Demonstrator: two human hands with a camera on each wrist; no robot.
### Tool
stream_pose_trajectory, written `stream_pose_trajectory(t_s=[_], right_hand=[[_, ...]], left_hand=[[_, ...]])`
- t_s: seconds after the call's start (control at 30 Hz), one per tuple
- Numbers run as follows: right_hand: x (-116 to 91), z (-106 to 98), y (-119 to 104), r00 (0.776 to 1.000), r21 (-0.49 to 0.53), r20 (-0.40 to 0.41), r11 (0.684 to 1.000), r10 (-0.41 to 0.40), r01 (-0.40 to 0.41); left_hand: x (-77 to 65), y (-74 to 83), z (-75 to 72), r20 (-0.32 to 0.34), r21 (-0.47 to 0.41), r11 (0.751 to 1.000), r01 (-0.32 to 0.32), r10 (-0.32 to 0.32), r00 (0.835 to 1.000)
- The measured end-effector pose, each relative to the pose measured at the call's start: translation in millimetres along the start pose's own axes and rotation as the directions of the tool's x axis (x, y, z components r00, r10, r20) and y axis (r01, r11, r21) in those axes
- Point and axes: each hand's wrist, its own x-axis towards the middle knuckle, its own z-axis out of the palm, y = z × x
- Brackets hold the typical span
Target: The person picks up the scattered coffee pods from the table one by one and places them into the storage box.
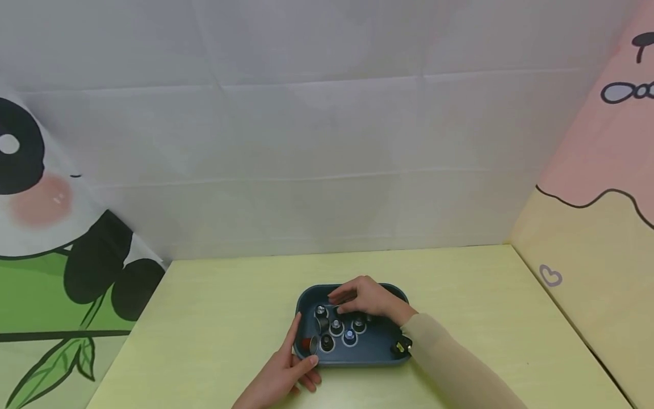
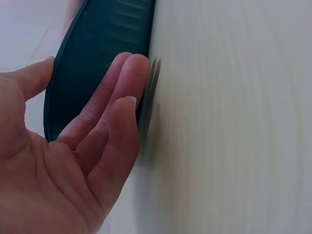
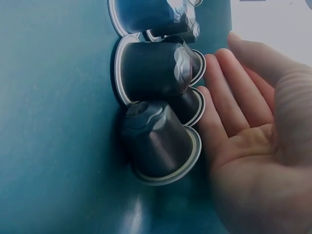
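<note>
A dark blue tray holds several coffee capsules, among them an upright dark one and a blue-topped one. A reddish capsule lies on its side by the tray's left wall. My left hand rests against the tray's front left corner from outside, its fingers touching the wall in the left wrist view. Inside the tray, my right hand reaches over the back capsules with fingers extended. In the right wrist view its fingertips lie beside the rims of dark capsules, and the visible palm holds nothing.
The tray stands on a pale yellow table. Behind it hangs a white cloth, with printed panels at both sides. A small black device with a yellow mark sits at the right cuff.
</note>
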Motion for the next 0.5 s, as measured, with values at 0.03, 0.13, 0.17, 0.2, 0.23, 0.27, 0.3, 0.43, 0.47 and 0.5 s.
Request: stream_pose_trajectory(t_s=[0.03, 0.13, 0.17, 0.2, 0.23, 0.27, 0.3, 0.43, 0.47, 0.5], right_hand=[[0.0, 0.2, -0.3, 1.000, 0.006, -0.001, 1.000, -0.002, 0.002], [0.9, 0.2, -1.3, 1.000, 0.023, -0.002, 1.000, -0.010, 0.010], [1.4, 0.2, -1.5, 1.000, 0.027, -0.003, 1.000, -0.011, 0.011], [2.0, 0.1, -1.7, 1.000, 0.031, -0.005, 0.999, -0.011, 0.011], [2.6, 0.0, -1.5, 1.000, 0.033, -0.006, 0.999, -0.013, 0.014], [3.1, -0.1, -1.4, 1.000, 0.036, -0.006, 0.999, -0.015, 0.015], [3.6, -0.1, -1.2, 1.000, 0.038, -0.008, 0.999, -0.016, 0.016], [4.0, -2.1, -1.2, 0.999, 0.055, -0.025, 0.998, -0.023, 0.024], [3.5, -3.3, -1.8, 0.999, 0.065, -0.031, 0.998, -0.025, 0.027], [3.2, -4.6, -2.0, 0.999, 0.074, -0.040, 0.997, -0.028, 0.031]], left_hand=[[-0.4, 0.1, -0.1, 0.000, 0.002, 1.000, 0.001, -0.001, 1.000], [-1.5, 0.5, -0.9, -0.004, 0.009, 1.000, -0.004, 0.004, 1.000], [-1.6, 0.6, -1.3, -0.006, 0.012, 1.000, -0.007, 0.007, 1.000], [-1.6, 0.7, -1.8, -0.006, 0.015, 1.000, -0.009, 0.009, 1.000], [-1.5, 0.7, -2.2, -0.007, 0.019, 1.000, -0.011, 0.012, 1.000], [-1.4, 0.7, -2.4, -0.008, 0.021, 1.000, -0.013, 0.013, 1.000], [-1.4, 0.6, -2.7, -0.008, 0.026, 1.000, -0.012, 0.012, 1.000], [-1.7, 2.7, -2.8, -0.023, 0.069, 0.997, -0.017, 0.019, 1.000], [-1.9, 3.5, -2.7, -0.029, 0.090, 0.996, -0.024, 0.027, 0.999], [-2.1, 4.6, -2.8, -0.037, 0.114, 0.993, -0.027, 0.031, 0.999]])
